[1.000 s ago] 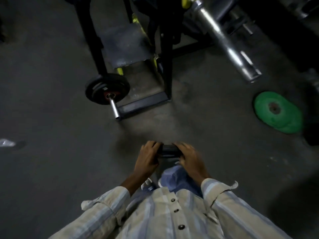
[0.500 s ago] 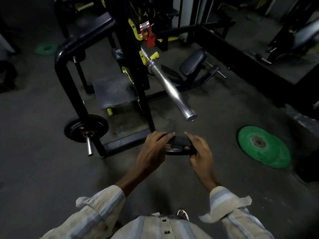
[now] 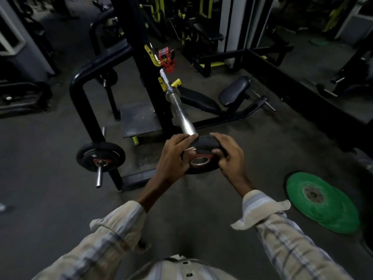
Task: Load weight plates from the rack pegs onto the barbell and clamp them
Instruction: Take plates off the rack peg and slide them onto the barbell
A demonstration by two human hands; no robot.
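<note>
Head view: left hand point(image 3: 172, 158) and right hand point(image 3: 231, 156) both clamp the small black weight plate point(image 3: 203, 153), fingers curled over its top rim, thumbs underneath at 9 and 3 o'clock of its steel-lined bore. The plate is held tilted, its upper edge touching or just below the free tip of the barbell sleeve point(image 3: 180, 110), which runs away toward 12 o'clock to the rack upright point(image 3: 141, 63)

Risks, as judged from this position:
- Bore sits lower than the sleeve tip; pushing forward unaligned would butt the plate face against the bar end and jar the grip
- A tilted plate may bind on the sleeve
- Fingers over the rim could be pinched at the sleeve collar
- The red clamp point(image 3: 166, 58) hangs at 12 o'clock, beyond reach; an unclamped plate may slide off

At 9 o'clock a loaded peg plate point(image 3: 101, 156) carries a red hub label; at 4 o'clock lie green plates point(image 3: 323, 203). No writing is legible on any item
</note>
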